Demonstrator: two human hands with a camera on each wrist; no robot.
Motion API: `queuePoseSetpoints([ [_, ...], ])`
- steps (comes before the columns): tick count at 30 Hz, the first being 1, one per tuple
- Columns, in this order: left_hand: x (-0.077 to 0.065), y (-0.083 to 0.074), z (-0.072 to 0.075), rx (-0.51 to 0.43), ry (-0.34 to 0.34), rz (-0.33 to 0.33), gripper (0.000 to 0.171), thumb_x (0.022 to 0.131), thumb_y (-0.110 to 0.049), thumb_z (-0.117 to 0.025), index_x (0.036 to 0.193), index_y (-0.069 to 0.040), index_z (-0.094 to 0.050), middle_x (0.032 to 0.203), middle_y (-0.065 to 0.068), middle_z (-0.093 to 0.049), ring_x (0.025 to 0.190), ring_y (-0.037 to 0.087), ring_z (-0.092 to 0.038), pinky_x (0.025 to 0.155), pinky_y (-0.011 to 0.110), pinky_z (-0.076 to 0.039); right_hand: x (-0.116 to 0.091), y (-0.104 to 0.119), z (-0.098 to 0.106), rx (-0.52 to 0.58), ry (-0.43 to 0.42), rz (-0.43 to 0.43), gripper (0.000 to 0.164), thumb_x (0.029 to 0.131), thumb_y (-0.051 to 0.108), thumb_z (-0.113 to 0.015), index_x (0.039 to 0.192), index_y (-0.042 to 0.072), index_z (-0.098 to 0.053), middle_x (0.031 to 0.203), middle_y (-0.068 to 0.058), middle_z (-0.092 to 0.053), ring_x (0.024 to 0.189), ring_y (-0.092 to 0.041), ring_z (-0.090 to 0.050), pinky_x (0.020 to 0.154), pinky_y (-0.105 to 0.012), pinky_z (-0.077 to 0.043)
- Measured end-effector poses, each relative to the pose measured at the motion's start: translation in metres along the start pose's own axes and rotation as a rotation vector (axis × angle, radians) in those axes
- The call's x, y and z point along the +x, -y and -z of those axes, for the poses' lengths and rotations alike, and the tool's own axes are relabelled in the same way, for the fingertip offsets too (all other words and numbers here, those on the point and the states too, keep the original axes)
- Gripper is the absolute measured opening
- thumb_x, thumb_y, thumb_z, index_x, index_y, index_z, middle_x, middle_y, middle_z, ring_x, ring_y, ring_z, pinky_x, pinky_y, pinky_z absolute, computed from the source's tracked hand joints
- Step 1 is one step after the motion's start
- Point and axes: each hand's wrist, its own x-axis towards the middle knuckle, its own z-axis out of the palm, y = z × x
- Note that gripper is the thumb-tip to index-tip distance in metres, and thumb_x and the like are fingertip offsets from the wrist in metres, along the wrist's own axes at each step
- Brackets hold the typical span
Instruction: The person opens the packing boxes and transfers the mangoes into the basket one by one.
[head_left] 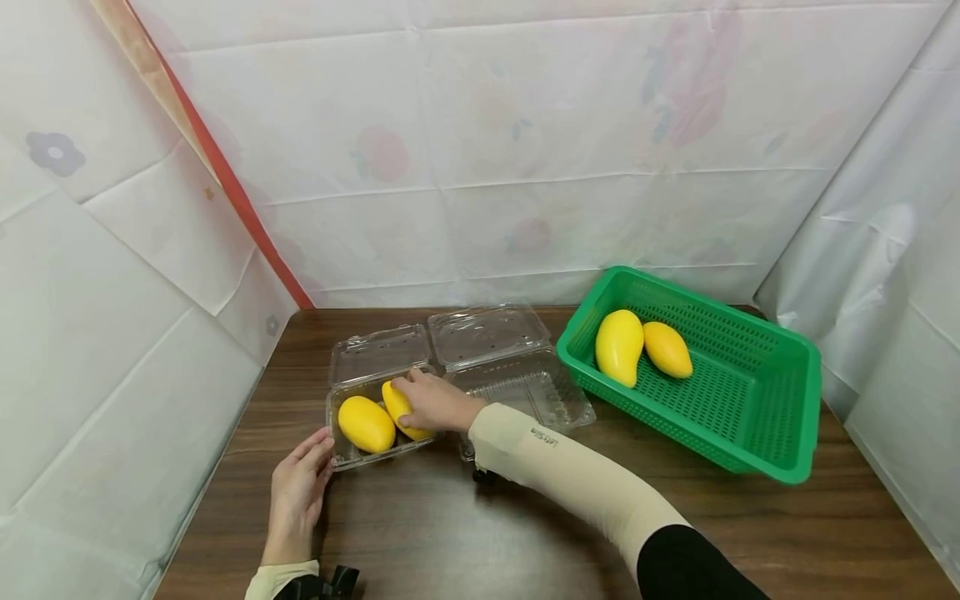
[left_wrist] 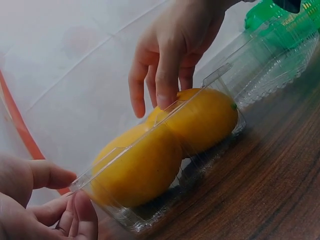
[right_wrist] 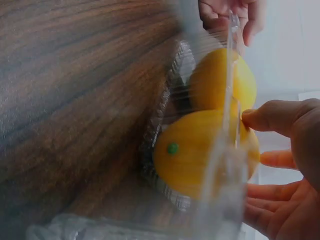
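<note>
My left hand (head_left: 300,487) pinches the near left corner of an open clear plastic clamshell container (head_left: 386,454), thumb and fingertips at its rim in the left wrist view. Two yellow mangoes lie side by side in it. The left mango (head_left: 366,425) is untouched. Over the right mango (head_left: 395,406), my right hand (head_left: 435,402) reaches down from above, thumb on one side and fingers on the other. A green spot marks the end of this mango (right_wrist: 192,150) in the right wrist view.
A second open clamshell container (head_left: 532,387) stands just to the right, partly behind my right forearm. Beyond it, a green plastic basket (head_left: 780,400) holds a larger mango (head_left: 619,346) and a smaller mango (head_left: 667,350). White sheeting (head_left: 525,150) walls the wooden table (head_left: 465,542).
</note>
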Motion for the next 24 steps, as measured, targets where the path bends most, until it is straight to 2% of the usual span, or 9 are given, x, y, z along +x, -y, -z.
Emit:
queuePoseSetpoints([
  [5, 0.0, 0.001, -0.001, -0.004, -0.002, -0.008, 0.011, 0.094, -0.022, -0.065, 0.1, -0.022, -0.074, 0.096, -0.015, -0.067, 0.082, 0.0, -0.058, 0.073, 0.013, -0.052, 0.001, 0.003, -0.002, -0.034, 0.02, -0.01, 0.064, 0.092, 0.037, -0.066, 0.147, 0.015, -0.04, 0.126, -0.009, -0.054, 0.094, -0.013, -0.053, 0.076, -0.023, -0.048],
  [11, 0.0, 0.001, 0.0, -0.048, 0.009, 0.008, 0.012, 0.095, -0.017, -0.064, 0.096, -0.023, -0.074, 0.097, -0.016, -0.067, 0.083, 0.001, -0.059, 0.073, 0.013, -0.052, 0.003, 0.005, -0.003, -0.044, 0.053, -0.021, 0.069, 0.091, 0.04, -0.067, 0.148, 0.016, -0.037, 0.125, -0.007, -0.056, 0.101, -0.015, -0.055, 0.081, -0.026, -0.05],
  [16, 0.0, 0.0, 0.002, -0.067, 0.034, 0.017, 0.014, 0.095, -0.016, -0.064, 0.094, -0.025, -0.074, 0.097, -0.016, -0.066, 0.081, 0.0, -0.057, 0.072, 0.013, -0.052, 0.007, 0.008, -0.003, -0.033, 0.089, -0.029, 0.075, 0.088, 0.04, -0.071, 0.149, 0.018, -0.034, 0.114, -0.002, -0.059, 0.097, -0.014, -0.055, 0.077, -0.026, -0.049],
  [24, 0.0, 0.001, 0.003, -0.09, 0.048, 0.02, 0.015, 0.095, -0.015, -0.063, 0.09, -0.025, -0.074, 0.096, -0.016, -0.066, 0.08, 0.001, -0.058, 0.071, 0.013, -0.052, 0.013, 0.016, 0.001, 0.017, 0.154, -0.091, 0.087, 0.083, 0.035, -0.078, 0.151, 0.019, -0.028, 0.116, -0.005, -0.057, 0.096, -0.015, -0.054, 0.072, -0.026, -0.048],
])
